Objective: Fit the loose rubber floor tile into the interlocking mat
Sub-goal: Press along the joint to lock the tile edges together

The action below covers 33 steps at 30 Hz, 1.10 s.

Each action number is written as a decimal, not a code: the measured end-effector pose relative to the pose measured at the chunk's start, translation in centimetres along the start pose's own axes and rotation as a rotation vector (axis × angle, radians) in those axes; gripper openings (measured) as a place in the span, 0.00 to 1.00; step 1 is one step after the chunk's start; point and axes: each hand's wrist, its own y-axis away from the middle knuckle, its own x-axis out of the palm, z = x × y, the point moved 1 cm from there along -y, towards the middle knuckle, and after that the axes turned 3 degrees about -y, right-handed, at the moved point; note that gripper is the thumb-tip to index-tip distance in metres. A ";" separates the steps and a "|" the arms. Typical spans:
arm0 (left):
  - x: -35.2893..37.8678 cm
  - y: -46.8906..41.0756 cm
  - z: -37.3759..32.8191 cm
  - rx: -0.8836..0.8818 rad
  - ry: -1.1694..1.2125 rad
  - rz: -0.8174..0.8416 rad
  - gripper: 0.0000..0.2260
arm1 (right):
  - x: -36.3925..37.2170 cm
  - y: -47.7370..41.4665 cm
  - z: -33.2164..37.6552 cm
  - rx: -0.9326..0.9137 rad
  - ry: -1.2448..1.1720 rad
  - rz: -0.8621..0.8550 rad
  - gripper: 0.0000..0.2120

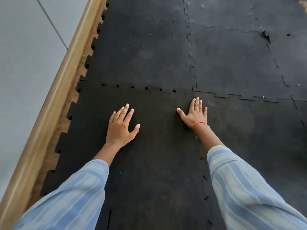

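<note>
A black rubber floor tile [154, 146] with puzzle-tooth edges lies in the near left part of the interlocking mat [232, 63]. Its far edge overlaps the tile beyond it, and small dark gaps show along that seam [132, 87]. My left hand [121, 127] rests flat on the tile, palm down, fingers spread. My right hand [195, 112], with an orange thread at the wrist, lies flat near the tile's far right corner, fingers together and thumb out. Neither hand holds anything.
A wooden skirting board [54, 100] runs along the left, with a strip of wood floor [66, 113] between it and the tile's toothed edge. Grey wall [21, 63] lies beyond. A torn, lifted bit of mat [265, 36] sticks up at the far right.
</note>
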 end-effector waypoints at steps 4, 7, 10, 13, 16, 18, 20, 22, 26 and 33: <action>0.2 0.0 0.1 -0.005 0.019 -0.024 0.29 | 0.5 -1.0 2.8 -0.198 0.033 -0.019 0.36; 0.3 0.0 0.1 -0.010 0.023 -0.035 0.28 | 0.8 -1.5 3.4 -0.188 0.039 -0.020 0.36; 0.1 0.1 0.2 -0.005 0.034 -0.033 0.29 | -0.8 -3.1 3.9 -0.134 0.041 0.078 0.37; 0.0 0.1 0.3 -0.001 0.051 -0.031 0.29 | -1.9 -4.1 7.4 -0.213 0.007 0.153 0.33; 0.0 0.1 0.4 -0.008 0.042 -0.030 0.29 | -0.3 -2.9 11.1 -0.410 0.019 0.154 0.29; 0.0 0.1 0.5 -0.003 0.030 -0.032 0.28 | 1.1 -2.6 11.6 -0.398 0.052 0.144 0.29; 0.0 0.0 0.5 -0.004 0.020 -0.029 0.28 | 1.9 -2.8 11.6 -0.343 0.097 0.131 0.30; -0.1 0.1 0.3 -0.008 0.018 -0.019 0.28 | 2.1 -2.8 11.8 -0.308 0.118 0.138 0.30; -0.3 -0.1 0.2 -0.013 0.003 -0.008 0.29 | 1.8 -2.7 12.4 -0.320 0.126 0.142 0.30; 0.0 -3.8 1.9 -0.029 0.039 0.014 0.28 | 4.0 -0.7 12.8 -0.424 0.034 0.030 0.27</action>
